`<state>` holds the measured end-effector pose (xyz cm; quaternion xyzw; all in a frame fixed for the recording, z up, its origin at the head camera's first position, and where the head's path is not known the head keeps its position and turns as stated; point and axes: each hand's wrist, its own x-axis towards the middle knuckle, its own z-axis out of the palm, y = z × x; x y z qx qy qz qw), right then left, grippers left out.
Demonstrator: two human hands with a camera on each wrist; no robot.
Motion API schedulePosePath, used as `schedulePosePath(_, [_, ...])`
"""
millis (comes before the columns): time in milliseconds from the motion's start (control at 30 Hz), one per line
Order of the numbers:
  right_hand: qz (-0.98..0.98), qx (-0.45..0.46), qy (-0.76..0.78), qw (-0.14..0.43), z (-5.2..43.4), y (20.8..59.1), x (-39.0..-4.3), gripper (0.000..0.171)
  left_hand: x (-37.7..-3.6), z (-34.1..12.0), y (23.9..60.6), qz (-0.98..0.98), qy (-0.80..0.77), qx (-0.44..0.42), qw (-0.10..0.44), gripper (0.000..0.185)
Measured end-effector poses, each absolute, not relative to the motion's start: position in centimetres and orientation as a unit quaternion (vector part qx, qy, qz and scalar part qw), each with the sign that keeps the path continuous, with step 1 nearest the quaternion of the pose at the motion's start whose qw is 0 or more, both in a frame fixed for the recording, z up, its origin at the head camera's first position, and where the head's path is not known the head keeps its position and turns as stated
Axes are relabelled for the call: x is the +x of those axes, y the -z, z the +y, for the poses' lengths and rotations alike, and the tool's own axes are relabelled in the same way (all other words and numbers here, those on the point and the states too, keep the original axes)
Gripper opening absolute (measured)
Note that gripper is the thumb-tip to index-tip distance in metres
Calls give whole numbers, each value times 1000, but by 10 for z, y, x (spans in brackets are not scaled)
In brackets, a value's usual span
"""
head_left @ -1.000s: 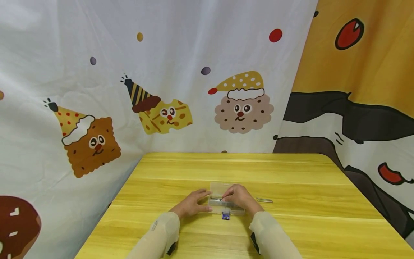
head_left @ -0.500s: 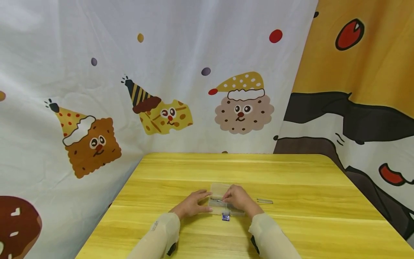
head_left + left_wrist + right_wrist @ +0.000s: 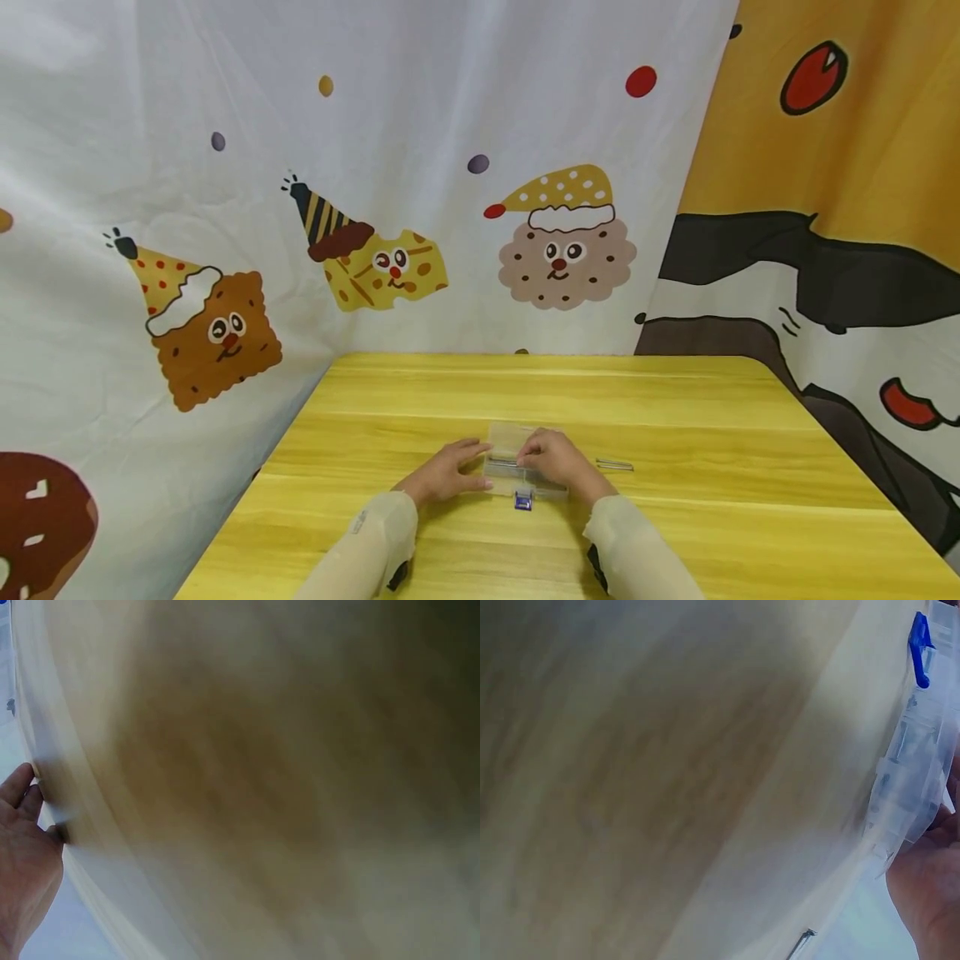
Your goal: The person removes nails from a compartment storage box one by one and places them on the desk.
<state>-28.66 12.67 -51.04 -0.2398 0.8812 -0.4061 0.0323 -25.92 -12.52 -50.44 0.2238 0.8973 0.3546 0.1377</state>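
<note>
A clear plastic compartment box stands on the table with its lid raised at the back and a blue latch at the front. Slim metal nails lie along its rear left compartment. My left hand rests at the box's left end, thumb at the front corner and fingers spread near the lid. Over the box, my right hand pinches at the nails' right end; its fingertips partly hide them. In the right wrist view, the box's side and blue latch show beside my hand.
To the right of the box a pair of loose metal nails lies on the wooden table. A curtain printed with cartoon snacks hangs behind the table and along its sides.
The nails in the box, slightly askew before, now lie straight along the compartment. My right hand has shifted only a little; my left hand keeps its place.
</note>
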Motion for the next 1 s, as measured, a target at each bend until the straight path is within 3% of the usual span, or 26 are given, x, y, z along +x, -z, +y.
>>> schedulePosePath(633, [852, -172, 492, 39, 136, 491, -287, 11, -258, -126, 502, 898, -358, 217, 138, 69])
schedulePosePath(1000, [860, -171, 479, 42, 205, 485, -287, 22, -262, -129, 504, 894, -354, 232, 144, 70])
